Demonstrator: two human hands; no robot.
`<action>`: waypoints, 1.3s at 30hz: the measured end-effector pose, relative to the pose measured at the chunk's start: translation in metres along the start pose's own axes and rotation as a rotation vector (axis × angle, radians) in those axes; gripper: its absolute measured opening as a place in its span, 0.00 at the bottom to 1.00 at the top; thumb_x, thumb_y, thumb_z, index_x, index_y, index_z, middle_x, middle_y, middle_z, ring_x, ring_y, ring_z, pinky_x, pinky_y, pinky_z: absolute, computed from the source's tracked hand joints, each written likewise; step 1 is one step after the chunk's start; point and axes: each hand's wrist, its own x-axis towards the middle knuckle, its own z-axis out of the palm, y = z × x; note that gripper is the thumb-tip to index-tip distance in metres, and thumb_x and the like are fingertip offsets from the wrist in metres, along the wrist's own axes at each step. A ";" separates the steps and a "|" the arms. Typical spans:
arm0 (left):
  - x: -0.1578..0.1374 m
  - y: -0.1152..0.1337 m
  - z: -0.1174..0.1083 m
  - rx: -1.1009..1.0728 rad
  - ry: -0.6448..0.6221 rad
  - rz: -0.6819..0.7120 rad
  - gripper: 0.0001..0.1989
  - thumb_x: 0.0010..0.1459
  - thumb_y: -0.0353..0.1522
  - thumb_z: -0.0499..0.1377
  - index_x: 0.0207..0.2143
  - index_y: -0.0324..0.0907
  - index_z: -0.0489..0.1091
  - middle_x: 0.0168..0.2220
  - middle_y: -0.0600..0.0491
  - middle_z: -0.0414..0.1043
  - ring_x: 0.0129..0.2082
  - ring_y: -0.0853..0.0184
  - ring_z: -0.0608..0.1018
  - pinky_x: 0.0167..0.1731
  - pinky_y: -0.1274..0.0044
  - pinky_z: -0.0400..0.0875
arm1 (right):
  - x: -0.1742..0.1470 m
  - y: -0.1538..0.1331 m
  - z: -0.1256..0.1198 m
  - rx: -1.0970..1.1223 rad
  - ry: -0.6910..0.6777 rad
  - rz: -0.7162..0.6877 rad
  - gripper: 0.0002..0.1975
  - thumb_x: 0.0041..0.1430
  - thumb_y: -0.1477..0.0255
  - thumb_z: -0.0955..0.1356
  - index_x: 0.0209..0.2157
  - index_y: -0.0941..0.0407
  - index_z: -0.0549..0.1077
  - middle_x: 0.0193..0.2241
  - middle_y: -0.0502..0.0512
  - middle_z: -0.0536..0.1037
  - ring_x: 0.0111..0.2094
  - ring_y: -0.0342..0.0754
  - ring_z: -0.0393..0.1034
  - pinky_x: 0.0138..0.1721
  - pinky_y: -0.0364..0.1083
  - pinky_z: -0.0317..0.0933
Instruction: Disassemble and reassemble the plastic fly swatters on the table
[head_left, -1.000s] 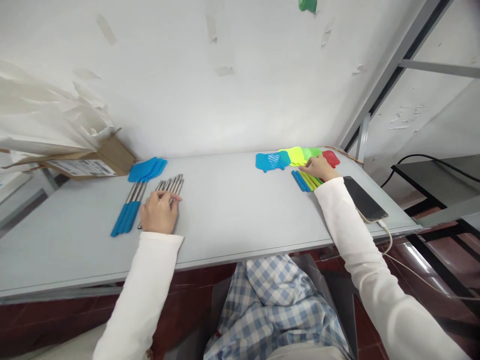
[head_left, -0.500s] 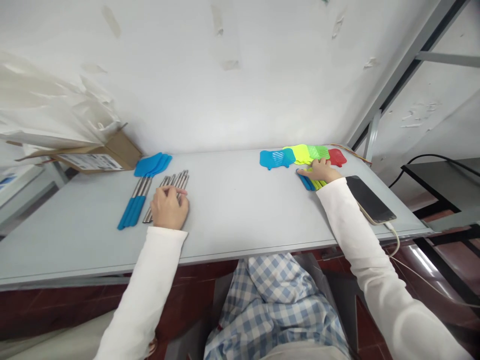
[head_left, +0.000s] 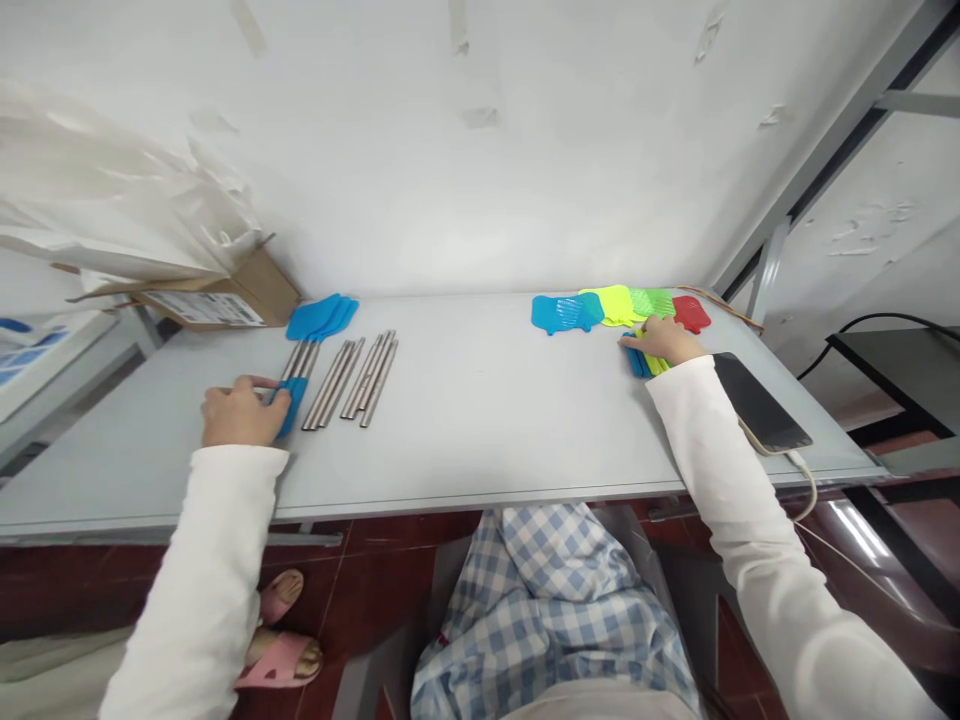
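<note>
My left hand (head_left: 244, 412) is at the left, its thumb and fingers curled against the blue handles (head_left: 294, 400) of several swatters. Their metal shafts lead up to flat blue heads (head_left: 322, 316), fanned in a stack. To the right of that hand lie two groups of metal tubes, a left bunch (head_left: 334, 385) and a right bunch (head_left: 371, 378). At the right, my right hand (head_left: 666, 342) is closed over a row of short grips, blue ones (head_left: 637, 362) and yellow-green ones (head_left: 657, 366), spanning them between thumb and fingers. The hand covers part of the row.
Loose swatter heads in blue (head_left: 559, 312), yellow (head_left: 609, 302), green (head_left: 652, 303) and red (head_left: 691, 313) lie along the wall. A phone (head_left: 757, 402) with a white cable is by my right forearm. A cardboard box (head_left: 251, 290) stands back left. A person's pink sandals (head_left: 281, 660) show below.
My left hand has moved left from the metal tubes to the blue swatter handles. The tubes now lie uncovered in two groups. My right hand stays over the short grips.
</note>
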 end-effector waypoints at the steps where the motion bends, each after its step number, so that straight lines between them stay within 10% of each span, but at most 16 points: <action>1: 0.000 -0.002 0.000 -0.004 -0.011 -0.025 0.12 0.55 0.36 0.56 0.40 0.41 0.69 0.31 0.48 0.63 0.51 0.51 0.66 0.56 0.58 0.63 | 0.000 0.000 0.000 0.001 0.001 0.004 0.35 0.60 0.53 0.66 0.60 0.64 0.63 0.61 0.77 0.61 0.63 0.68 0.57 0.54 0.58 0.60; 8: -0.009 0.002 0.004 -0.042 0.022 0.008 0.12 0.57 0.37 0.56 0.43 0.42 0.71 0.33 0.48 0.64 0.51 0.55 0.66 0.57 0.62 0.63 | -0.002 0.000 0.002 -0.006 0.034 -0.034 0.44 0.54 0.53 0.71 0.62 0.65 0.56 0.61 0.80 0.58 0.63 0.70 0.54 0.55 0.58 0.58; 24: -0.001 -0.003 0.003 -0.067 0.032 -0.007 0.12 0.57 0.36 0.55 0.41 0.39 0.71 0.35 0.46 0.64 0.49 0.55 0.67 0.59 0.60 0.61 | 0.002 0.008 0.001 0.013 0.037 -0.118 0.21 0.56 0.60 0.70 0.50 0.53 0.70 0.52 0.66 0.67 0.58 0.64 0.58 0.52 0.57 0.58; 32: -0.001 0.014 -0.020 -0.154 -0.123 -0.240 0.06 0.50 0.34 0.61 0.25 0.43 0.66 0.21 0.57 0.60 0.32 0.62 0.70 0.50 0.65 0.67 | -0.012 -0.007 -0.004 0.066 0.370 -0.242 0.17 0.65 0.64 0.60 0.46 0.59 0.73 0.50 0.69 0.69 0.56 0.64 0.59 0.53 0.59 0.55; 39: -0.021 0.029 -0.023 -0.165 0.096 -0.223 0.05 0.49 0.33 0.59 0.28 0.43 0.63 0.28 0.53 0.67 0.36 0.61 0.73 0.49 0.66 0.68 | -0.017 -0.026 -0.006 0.171 0.469 -0.405 0.19 0.66 0.67 0.56 0.47 0.58 0.73 0.48 0.68 0.71 0.52 0.63 0.61 0.54 0.60 0.54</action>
